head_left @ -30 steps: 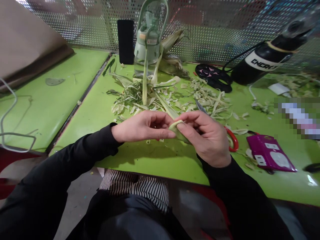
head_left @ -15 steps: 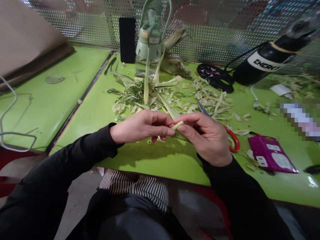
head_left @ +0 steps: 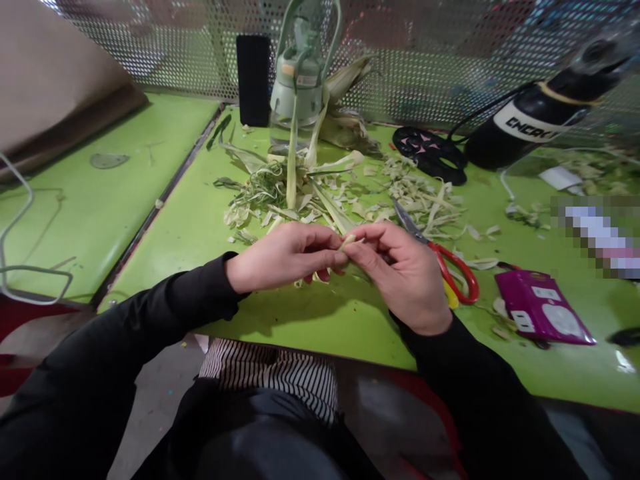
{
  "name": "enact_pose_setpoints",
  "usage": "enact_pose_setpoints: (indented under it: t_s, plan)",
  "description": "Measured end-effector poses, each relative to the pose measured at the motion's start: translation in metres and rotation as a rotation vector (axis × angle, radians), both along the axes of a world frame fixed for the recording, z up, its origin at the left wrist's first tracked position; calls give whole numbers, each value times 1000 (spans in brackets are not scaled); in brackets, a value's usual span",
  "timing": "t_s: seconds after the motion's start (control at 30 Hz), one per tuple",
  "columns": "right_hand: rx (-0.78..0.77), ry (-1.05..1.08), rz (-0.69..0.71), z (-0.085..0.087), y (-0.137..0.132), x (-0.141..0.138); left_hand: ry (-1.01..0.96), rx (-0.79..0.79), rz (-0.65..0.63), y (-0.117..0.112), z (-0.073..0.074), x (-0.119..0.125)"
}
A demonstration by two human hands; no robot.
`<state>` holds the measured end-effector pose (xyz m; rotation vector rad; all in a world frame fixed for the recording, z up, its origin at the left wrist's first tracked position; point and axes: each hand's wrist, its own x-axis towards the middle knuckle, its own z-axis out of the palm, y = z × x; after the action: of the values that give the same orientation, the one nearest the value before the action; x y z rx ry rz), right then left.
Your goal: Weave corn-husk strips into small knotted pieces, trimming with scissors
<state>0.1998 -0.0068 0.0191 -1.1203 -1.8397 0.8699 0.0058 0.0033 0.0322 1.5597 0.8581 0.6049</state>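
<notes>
My left hand [head_left: 295, 257] and my right hand [head_left: 400, 273] meet over the near part of the green table, fingertips pinched together. Between them is a small pale-green rolled strip of corn husk [head_left: 349, 241], mostly covered by my fingers. Just beyond my fingertips a longer husk strip [head_left: 333, 208] slants away into a pile of shredded husk [head_left: 270, 187]. Beside my right hand lie scissors [head_left: 457, 267] with red handles and a bit of yellow, blades pointing away from me.
A water bottle [head_left: 297, 87] and an upright black phone [head_left: 253, 80] stand at the back, by a perforated metal screen [head_left: 415, 73]. Husk leaves [head_left: 350, 130] lie beside the bottle. On the right are a dark bottle [head_left: 530, 123], a black perforated object [head_left: 430, 155] and a purple packet [head_left: 545, 307].
My right hand has shifted slightly left and my fingertips have drawn closer around the strip, so less of it shows. More of the scissors is now visible.
</notes>
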Motion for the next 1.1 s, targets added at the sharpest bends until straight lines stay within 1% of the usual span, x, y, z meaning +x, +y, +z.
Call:
enact_pose_setpoints:
  t_s: [0.07,0.23,0.37,0.43,0.5,0.6,0.7,0.77,0.83,0.9,0.97,1.1]
  plan:
    - [-31,16,0,0,2,1,-29,-26,17,2,0,0]
    - [-30,-24,8,1,8,5,-71,-93,40,7,-2,-1]
    - [-148,-7,49,0,12,6,-73,-163,-2,12,-4,-4]
    - [-171,-9,84,1,13,7,-78,-207,-47,14,-3,-6]
    - [-141,-1,110,2,12,7,-93,-244,-88,16,-2,-8]
    - [-28,-12,97,6,9,7,-99,-271,-117,17,0,-10]
    - [93,-75,47,7,6,6,-86,-266,-95,17,0,-9]
    - [125,-91,19,5,6,6,-102,-251,-60,17,-1,-7]
    - [113,-87,3,4,6,7,-137,-251,-28,16,-1,-7]
    - [83,-65,7,3,6,7,-171,-280,-25,15,-1,-7]
    - [33,-46,53,5,6,8,-191,-327,-63,15,-1,-8]
    - [-54,36,187,11,3,8,-217,-425,-184,16,2,-11]
